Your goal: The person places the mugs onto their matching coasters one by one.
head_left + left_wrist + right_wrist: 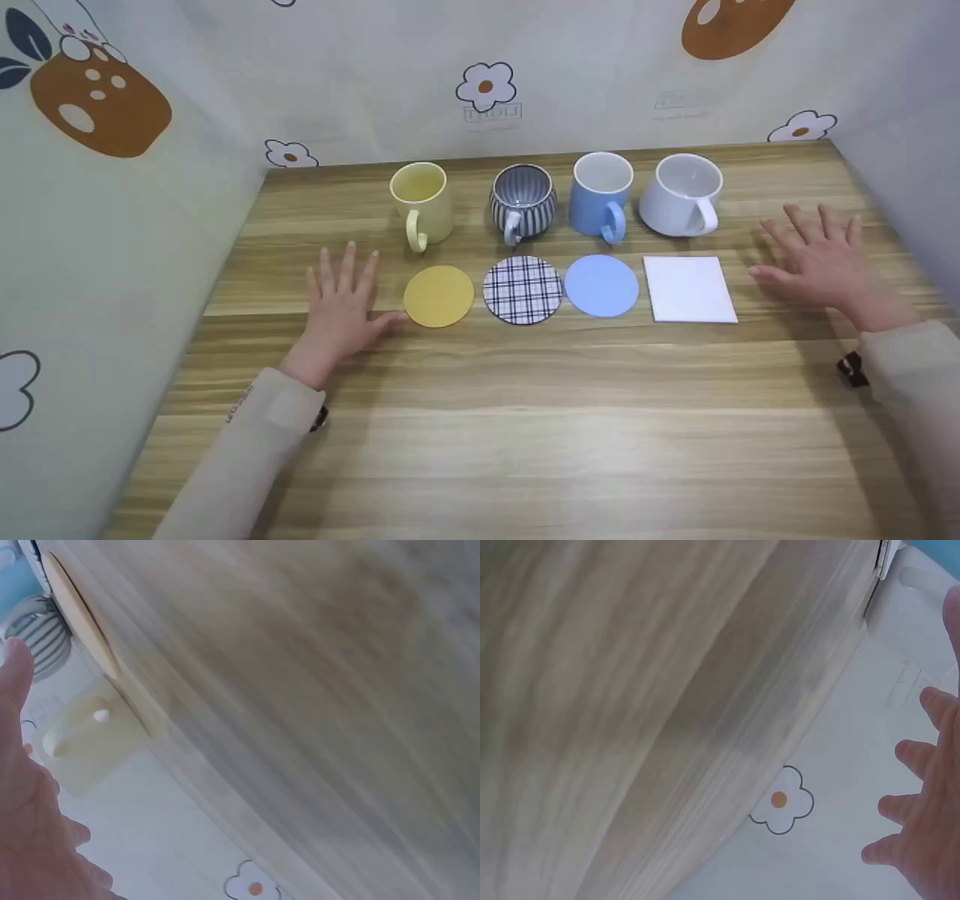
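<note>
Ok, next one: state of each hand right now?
Left hand: open and spread, holding nothing.
Right hand: open and spread, holding nothing.

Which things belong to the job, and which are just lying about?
Probably the job, between left hand and right hand: yellow mug, striped cup, blue mug, white mug; yellow coaster, checked coaster, blue coaster, white coaster.

Just surroundings: wooden table, patterned backdrop.

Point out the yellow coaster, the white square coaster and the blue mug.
Yellow coaster (439, 297): head view, on the middle of its flat top.
White square coaster (690, 290): head view, on the middle of its top face.
Blue mug (590, 211): head view, on its outer wall, left of the handle.
</note>
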`<state>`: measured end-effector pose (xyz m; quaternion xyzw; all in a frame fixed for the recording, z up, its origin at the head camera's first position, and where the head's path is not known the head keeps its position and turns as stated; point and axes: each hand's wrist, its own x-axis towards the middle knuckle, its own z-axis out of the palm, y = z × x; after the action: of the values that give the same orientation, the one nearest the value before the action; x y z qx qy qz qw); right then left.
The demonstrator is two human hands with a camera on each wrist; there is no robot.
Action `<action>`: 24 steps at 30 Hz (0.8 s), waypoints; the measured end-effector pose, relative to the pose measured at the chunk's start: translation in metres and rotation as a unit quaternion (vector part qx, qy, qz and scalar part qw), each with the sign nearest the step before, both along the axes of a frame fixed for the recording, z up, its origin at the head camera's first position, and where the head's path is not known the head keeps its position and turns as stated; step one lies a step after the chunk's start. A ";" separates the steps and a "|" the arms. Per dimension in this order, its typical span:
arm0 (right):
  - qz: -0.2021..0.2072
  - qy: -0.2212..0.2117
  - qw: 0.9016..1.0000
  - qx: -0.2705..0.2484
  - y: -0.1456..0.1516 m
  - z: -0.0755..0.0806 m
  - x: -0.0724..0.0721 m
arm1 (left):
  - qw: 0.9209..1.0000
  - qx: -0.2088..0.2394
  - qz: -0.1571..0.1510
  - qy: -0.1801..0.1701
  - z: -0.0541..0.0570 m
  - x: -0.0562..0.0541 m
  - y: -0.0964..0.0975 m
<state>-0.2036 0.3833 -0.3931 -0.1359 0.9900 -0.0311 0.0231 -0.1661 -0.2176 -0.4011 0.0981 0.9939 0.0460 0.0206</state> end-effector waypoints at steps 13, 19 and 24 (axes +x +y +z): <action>-0.017 0.017 0.998 -0.062 -0.008 -0.002 -0.004 | 0.994 0.049 -0.079 0.058 0.006 0.012 0.055; -0.028 0.014 0.994 -0.105 -0.023 -0.001 -0.008 | 0.988 0.072 -0.133 0.043 0.009 0.021 0.086; -0.026 0.022 0.988 -0.149 -0.037 0.001 -0.012 | 0.982 0.086 -0.167 0.032 0.011 0.024 0.109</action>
<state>-0.2160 0.3467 -0.3919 -0.1125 0.9778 -0.1755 -0.0195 -0.1418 -0.1087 -0.3904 0.2660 0.9559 0.1236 -0.0122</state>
